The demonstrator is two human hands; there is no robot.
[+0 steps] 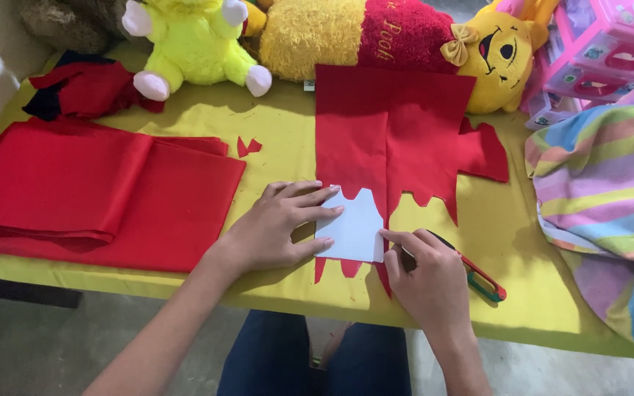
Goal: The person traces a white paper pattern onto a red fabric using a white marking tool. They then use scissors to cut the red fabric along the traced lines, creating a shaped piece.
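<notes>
My left hand (280,227) lies flat with spread fingers on a white paper template (354,227), pressing it onto a red cloth piece (387,132) with a jagged lower edge. My right hand (427,282) is closed around a thin dark marking tool, its tip at the template's right edge. Small snips with red and green handles (482,279) lie right beside that hand. All this rests on a yellow table (280,132).
A folded stack of red fabric (97,194) lies at the left, with a red scrap (247,147) nearby. Plush toys (192,40) line the back edge. A pink plastic toy (603,51) and a striped blanket (603,176) sit at the right.
</notes>
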